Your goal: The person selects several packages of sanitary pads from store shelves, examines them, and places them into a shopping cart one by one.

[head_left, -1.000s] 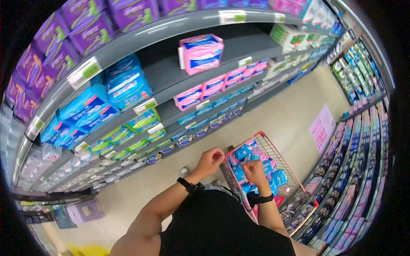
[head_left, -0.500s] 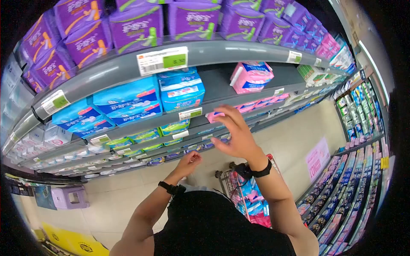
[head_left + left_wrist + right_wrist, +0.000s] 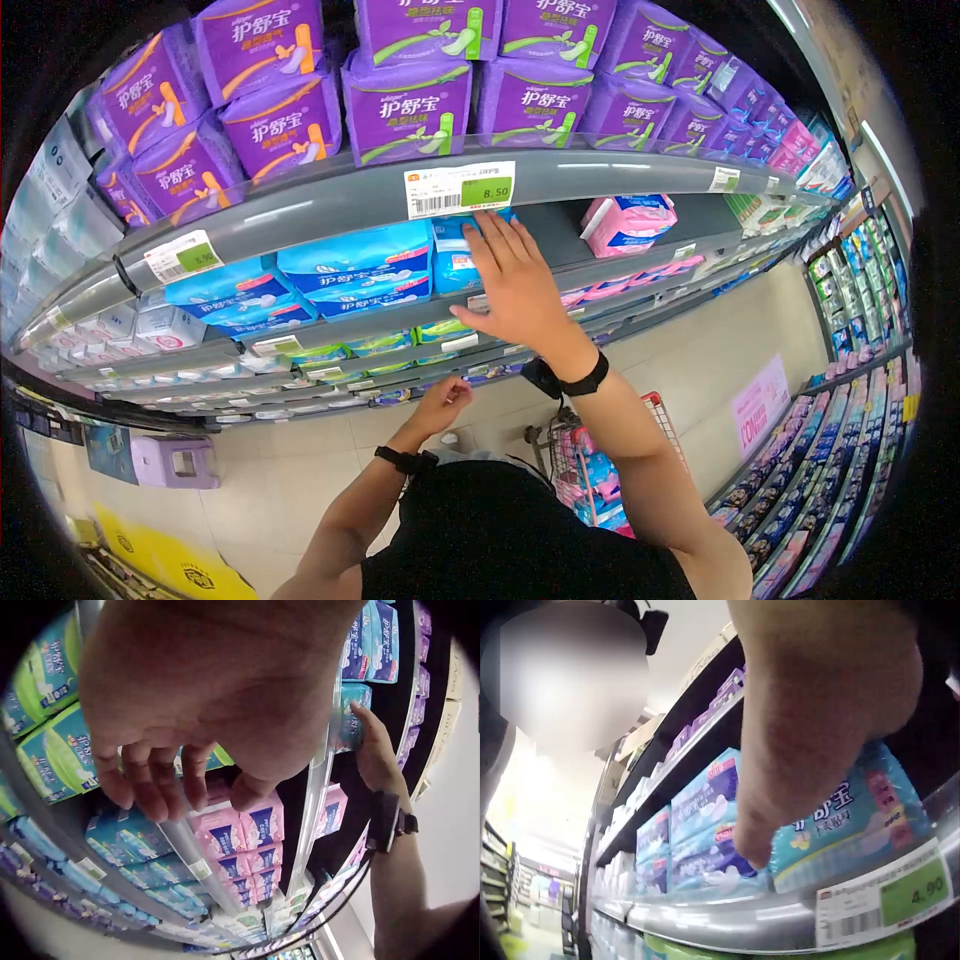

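My right hand (image 3: 515,285) reaches to the shelf and lies over a light blue pack of sanitary pads (image 3: 452,265), its fingers fairly straight. In the right wrist view the thumb (image 3: 757,844) points down at the left side of that pack (image 3: 862,832), while the other fingers are out of sight. Two stacks of larger blue pad packs (image 3: 355,265) stand just left of it. Low in front of the body, my left hand (image 3: 443,405) hangs loosely curled and holds nothing. The left wrist view shows its fingers (image 3: 157,780) relaxed in front of the lower shelves.
A pink pad pack (image 3: 630,225) sits alone farther right on the same shelf. Purple packs (image 3: 405,110) fill the shelf above, behind a grey edge (image 3: 330,205) with price tags. A shopping cart (image 3: 565,470) holding blue and pink packs stands at my right. A lilac stool (image 3: 175,462) is at left.
My right hand has risen from over the cart to the blue pack on the shelf. The left hand has moved slightly left and stays low. The view has turned toward the shelf.
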Demonstrator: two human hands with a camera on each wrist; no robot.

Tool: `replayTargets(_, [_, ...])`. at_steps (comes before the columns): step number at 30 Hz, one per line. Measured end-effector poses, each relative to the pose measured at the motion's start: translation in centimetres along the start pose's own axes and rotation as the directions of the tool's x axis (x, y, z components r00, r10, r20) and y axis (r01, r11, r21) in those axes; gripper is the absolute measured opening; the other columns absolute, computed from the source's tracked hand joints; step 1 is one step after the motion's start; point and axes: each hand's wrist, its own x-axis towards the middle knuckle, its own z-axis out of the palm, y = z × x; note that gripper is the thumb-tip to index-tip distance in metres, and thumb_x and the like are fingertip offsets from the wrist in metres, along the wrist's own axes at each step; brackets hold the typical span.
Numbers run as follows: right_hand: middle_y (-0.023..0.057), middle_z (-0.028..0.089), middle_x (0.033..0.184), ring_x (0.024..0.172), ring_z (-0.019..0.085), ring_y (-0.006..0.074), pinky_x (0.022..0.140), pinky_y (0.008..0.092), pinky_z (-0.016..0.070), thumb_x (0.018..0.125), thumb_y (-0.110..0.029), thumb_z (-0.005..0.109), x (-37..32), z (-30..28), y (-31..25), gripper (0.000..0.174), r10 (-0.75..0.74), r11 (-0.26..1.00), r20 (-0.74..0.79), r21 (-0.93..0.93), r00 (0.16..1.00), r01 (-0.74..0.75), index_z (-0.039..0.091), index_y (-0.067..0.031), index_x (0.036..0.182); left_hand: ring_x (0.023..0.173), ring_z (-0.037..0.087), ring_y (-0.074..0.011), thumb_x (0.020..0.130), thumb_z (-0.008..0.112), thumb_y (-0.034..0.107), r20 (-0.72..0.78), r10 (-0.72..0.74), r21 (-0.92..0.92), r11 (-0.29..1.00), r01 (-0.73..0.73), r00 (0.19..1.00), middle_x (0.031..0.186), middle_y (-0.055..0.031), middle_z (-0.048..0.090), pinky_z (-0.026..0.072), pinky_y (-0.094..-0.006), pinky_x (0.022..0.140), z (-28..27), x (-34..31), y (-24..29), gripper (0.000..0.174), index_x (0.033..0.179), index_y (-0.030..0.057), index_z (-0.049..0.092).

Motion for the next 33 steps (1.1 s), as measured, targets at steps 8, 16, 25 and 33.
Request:
replayTargets(8, [0.0188,0.052,0.131,0.115,0.049,0.0333,0.094,0.0431,0.038,0.058,-0.025,0.086,-1.4,-2.1,0.4,0.066,0.093,0.993,-0.023,-0.067,0.995,-0.095,0.052,-0.0022,0.109,0.083,0.06,-0.0128,0.094,0.065,0.026,0.15,0.018,0.048,0.999,-0.026,0.989,0.093,-0.0039,0.065,0.0494,-0.03,0.077,3.0,1.9,-0.1,0.023,0.102,0.0049,0.061])
replayTargets(16, [0.0209,0.052,0.119,0.113,0.052,0.0403,0.099,0.0483,0.0416,0.057,-0.02,0.087,-10.0,-3.0,3.6,0.08,0.21,0.969,-0.316,0.195,0.925,-0.153,0.045,-0.0006,0.122,0.083,0.06,-0.0116,0.09,0.069,0.021,0.253,0.07,0.002,0.997,-0.073,0.965,0.09,-0.001,0.064,0.0493,-0.029,0.076,7.9,3.4,3.6,0.021,0.102,0.0052,0.061])
replayTargets(25, [0.0125,0.049,0.137,0.126,0.046,0.0228,0.109,0.038,0.0357,0.084,-0.027,0.076,-33.5,-6.0,-0.7,0.08,0.743,0.125,0.288,0.827,0.604,-0.548,0.034,0.0017,0.145,0.13,0.044,-0.0188,0.095,0.065,0.02,0.541,0.38,-0.513,0.856,-0.064,0.75,0.138,-0.0072,0.047,0.0396,-0.0337,0.104,9.6,1.8,11.9,0.057,0.144,0.0101,0.038])
replayTargets(33, [0.0131,0.051,0.133,0.127,0.046,0.0231,0.108,0.0365,0.0348,0.1,-0.016,0.051,-37.8,-7.3,-1.6,0.042,0.918,0.334,-0.099,0.713,0.384,-0.617,0.042,0.0024,0.137,0.141,0.028,-0.0197,0.098,0.061,0.02,0.601,0.377,-0.451,0.888,-0.09,0.705,0.157,-0.0093,0.021,0.0251,-0.0386,0.116,21.0,1.0,15.3,0.084,0.156,0.0076,0.001])
